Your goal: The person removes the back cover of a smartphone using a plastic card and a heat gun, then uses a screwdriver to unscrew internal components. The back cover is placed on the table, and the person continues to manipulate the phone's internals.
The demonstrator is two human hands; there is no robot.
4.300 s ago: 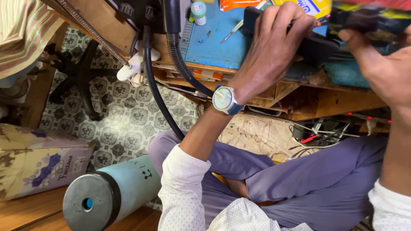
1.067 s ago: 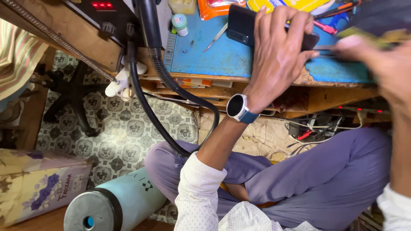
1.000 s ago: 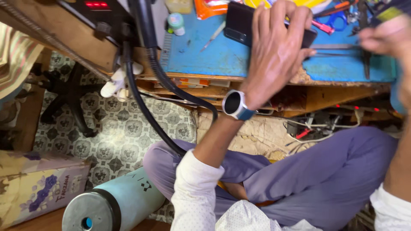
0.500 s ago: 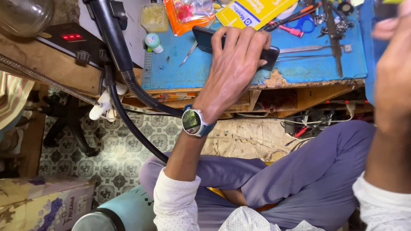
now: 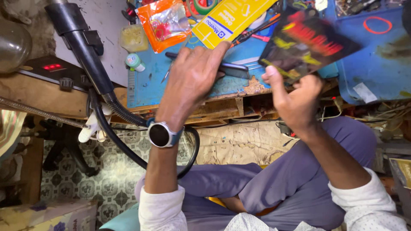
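My left hand (image 5: 192, 83), with a watch on its wrist, lies across a dark phone (image 5: 235, 69) on the blue work mat (image 5: 147, 87) and holds it there. The phone's two ends show on either side of the fingers. My right hand (image 5: 295, 102) is raised over the bench edge and pinches a dark glossy packet (image 5: 306, 42) with red and yellow print by its lower corner. The packet hangs in the air above the mat, to the right of the phone.
A yellow packet (image 5: 231, 17), an orange packet (image 5: 162, 23), a small bottle (image 5: 135, 62) and loose tools crowd the mat. A black nozzle with hose (image 5: 85, 42) and a box with a red display (image 5: 51, 68) stand at left. A blue tray (image 5: 376, 55) sits at right.
My right hand has let go of the thin tool it worked with and has lifted the dark packet in front of me. My left hand has stayed on the phone. The view has shifted.
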